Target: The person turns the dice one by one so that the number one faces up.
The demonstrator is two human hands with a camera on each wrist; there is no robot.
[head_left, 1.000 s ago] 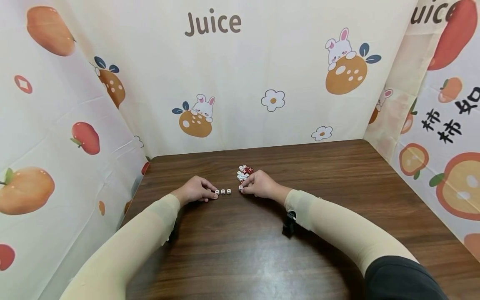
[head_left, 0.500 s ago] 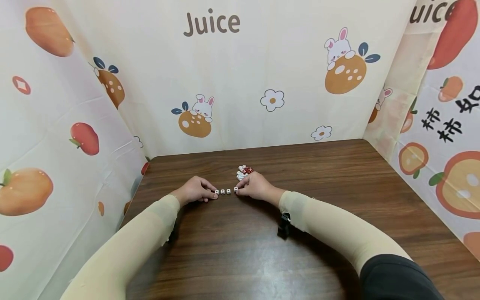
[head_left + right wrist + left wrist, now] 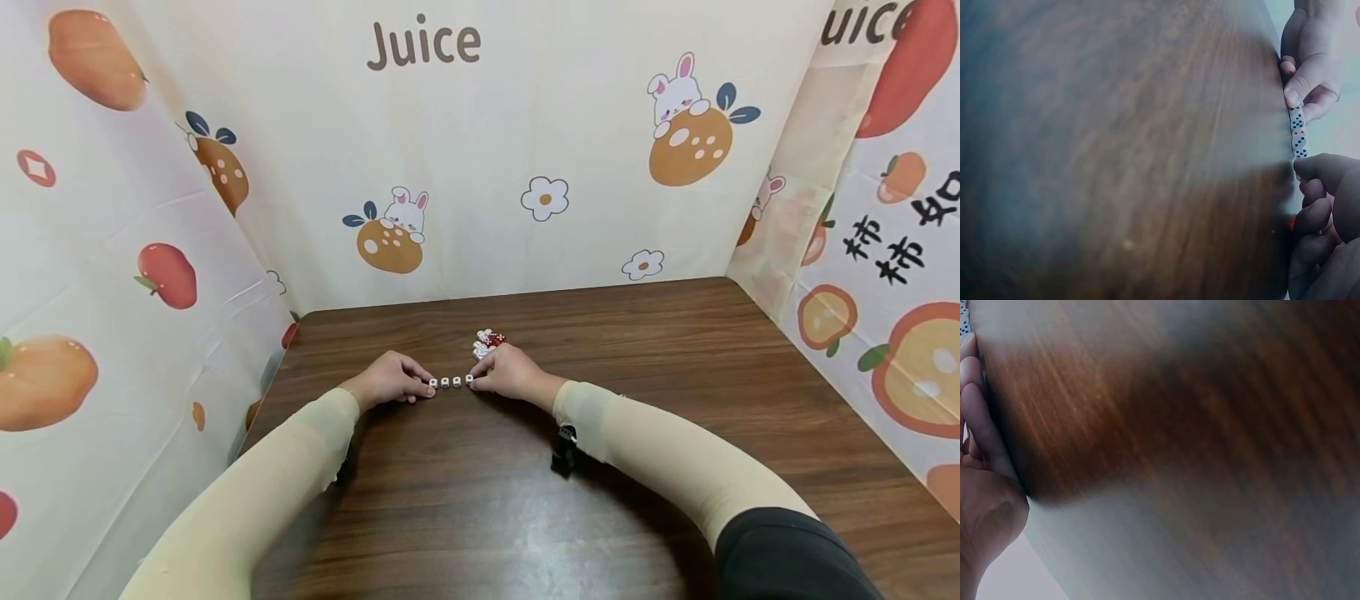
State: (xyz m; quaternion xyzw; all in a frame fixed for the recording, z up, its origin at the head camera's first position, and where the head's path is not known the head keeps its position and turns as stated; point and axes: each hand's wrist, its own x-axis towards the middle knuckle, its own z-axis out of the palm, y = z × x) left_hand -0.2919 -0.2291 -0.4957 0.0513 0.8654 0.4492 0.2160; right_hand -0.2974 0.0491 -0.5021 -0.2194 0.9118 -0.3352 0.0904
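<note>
Several small white dice make a short row across the brown table. At the row's left end my left hand [image 3: 388, 380] holds a white die [image 3: 433, 383] between thumb and index finger. My right hand [image 3: 513, 372] pinches another white die [image 3: 469, 379] at the right end, a narrow gap from its neighbour. Two middle dice [image 3: 451, 382] stand between the hands, touched by neither. Blue dots show on the row's near faces in the right wrist view, where my right thumb [image 3: 1319, 167] partly hides the end die. The left wrist view shows mostly tabletop and my left hand [image 3: 988, 512].
Just behind my right hand lies a loose pile of white dice [image 3: 482, 348] and red dice [image 3: 497, 339], partly covered by that hand. The wooden table [image 3: 480, 483] ends at a printed curtain [image 3: 465, 150] at the back and sides.
My right hand has slid left with its die, narrowing the gap to the row. The left hand has stayed at the left end.
</note>
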